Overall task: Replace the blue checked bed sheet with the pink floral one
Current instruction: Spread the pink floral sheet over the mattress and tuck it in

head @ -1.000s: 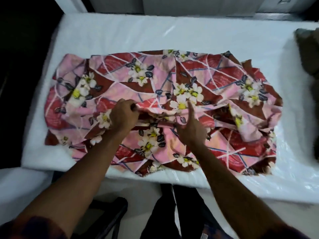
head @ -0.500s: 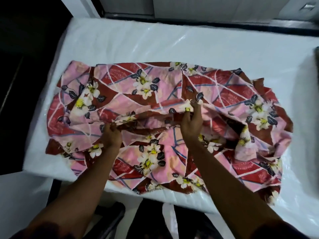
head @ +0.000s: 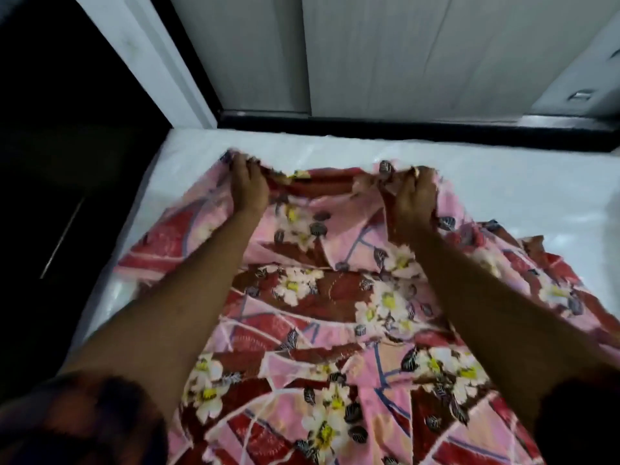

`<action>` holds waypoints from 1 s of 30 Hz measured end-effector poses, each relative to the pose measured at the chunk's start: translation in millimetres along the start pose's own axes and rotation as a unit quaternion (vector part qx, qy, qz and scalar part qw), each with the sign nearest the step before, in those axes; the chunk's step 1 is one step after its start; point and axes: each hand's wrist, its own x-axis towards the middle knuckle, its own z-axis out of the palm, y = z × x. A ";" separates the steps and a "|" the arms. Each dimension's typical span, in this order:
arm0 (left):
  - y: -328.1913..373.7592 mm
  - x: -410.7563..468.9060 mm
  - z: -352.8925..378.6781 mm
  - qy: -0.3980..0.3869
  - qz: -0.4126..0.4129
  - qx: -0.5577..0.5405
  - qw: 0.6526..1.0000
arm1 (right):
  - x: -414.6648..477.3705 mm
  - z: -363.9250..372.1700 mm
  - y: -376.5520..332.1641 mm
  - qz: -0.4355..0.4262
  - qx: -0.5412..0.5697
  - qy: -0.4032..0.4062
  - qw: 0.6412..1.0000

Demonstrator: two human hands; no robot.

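The left hand (head: 248, 186) has its fingers curled over the far edge of the pink floral sheet (head: 335, 297), bunching the cloth at the far left of the spread. The right hand (head: 414, 199) grasps the same edge further right, pinching a gathered fold between thumb and fingers. Both arms reach out across the bed, and the strip of edge between the two hands sags a little and shows its dark red side.

The sheet lies over the mattress (head: 503, 182) from the near edge up to the hands, rumpled in several folds, with white and yellow flowers, dark leaves and red panels on pink. Its right side trails off in loose wrinkles towards the right of the frame.

The mattress is white with a glossy, plastic-like surface, bare along the far side beyond the hands and along the left side. A checked sleeve (head: 84, 414) shows at the near left and a dark sleeve (head: 577, 424) at the near right.

Past the bed runs a dark ledge (head: 402, 124), with pale wall panels (head: 402, 55) above it. A white door frame (head: 147, 58) slants at the far left, beside a dark opening (head: 60, 146).
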 end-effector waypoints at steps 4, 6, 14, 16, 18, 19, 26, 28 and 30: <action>88.6 50.7 26.9 -0.065 0.176 -0.006 0.982 | 79.0 11.1 -56.3 -0.121 0.021 0.083 0.989; 96.3 65.3 37.2 -0.101 0.225 0.007 0.969 | 94.0 16.6 -71.4 -0.146 0.057 0.086 0.984; -82.7 17.7 31.9 -0.229 0.079 0.140 0.960 | 29.1 72.6 58.6 0.035 -0.196 -0.278 0.940; -136.2 4.8 21.1 -0.286 0.096 0.203 0.931 | -1.3 84.6 76.7 0.054 -0.228 -0.287 0.929; -174.1 1.5 13.4 -0.301 0.132 0.255 0.909 | -18.3 93.8 87.5 0.070 -0.243 -0.293 0.922; -185.3 3.6 11.9 -0.291 0.141 0.282 0.903 | -22.0 99.8 92.7 0.080 -0.258 -0.266 0.925; -189.3 76.0 22.1 -0.118 0.148 0.325 0.927 | -7.3 133.3 105.6 0.062 -0.239 -0.097 0.964; -173.0 97.3 27.5 -0.078 0.120 0.343 0.928 | 4.0 137.1 104.2 0.045 -0.234 -0.068 0.969; -173.4 125.5 30.5 -0.091 0.087 0.392 0.911 | 7.1 143.0 102.7 0.048 -0.232 -0.071 0.969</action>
